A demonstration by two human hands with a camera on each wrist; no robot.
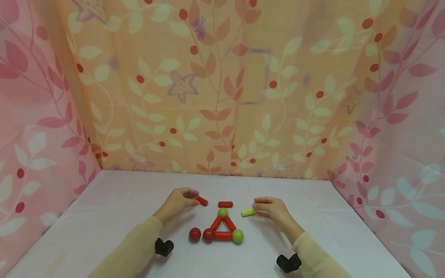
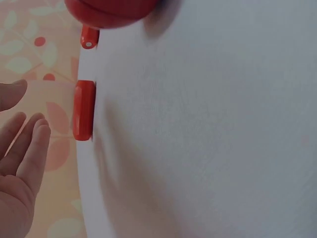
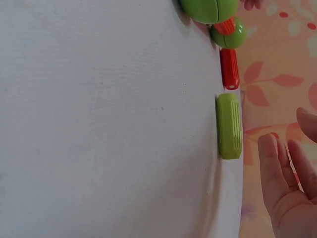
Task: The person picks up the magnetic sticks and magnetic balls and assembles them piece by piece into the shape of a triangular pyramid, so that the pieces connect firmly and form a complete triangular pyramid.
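Fingers extended, my left hand (image 1: 177, 202) hovers beside a short red rod (image 1: 202, 201); the left wrist view shows this red rod (image 2: 84, 110) lying on the table, apart from the fingers. On the other side my right hand (image 1: 275, 209) is held with loose fingers by a lime-green rod (image 1: 248, 212). That green rod (image 3: 229, 126) has ridges and lies just off the fingertips in the right wrist view. Between the hands sits a triangle of three red rods (image 1: 223, 235), with green balls (image 1: 238, 236) at two corners and a dark red ball (image 1: 208, 234) at the third.
Another dark red ball (image 1: 195, 234) stands left of the triangle. Behind the triangle's top ball lies one more red rod (image 1: 225, 204). The white tabletop (image 1: 215, 262) is bordered by a floral curtain (image 1: 222, 96) at the back and both sides.
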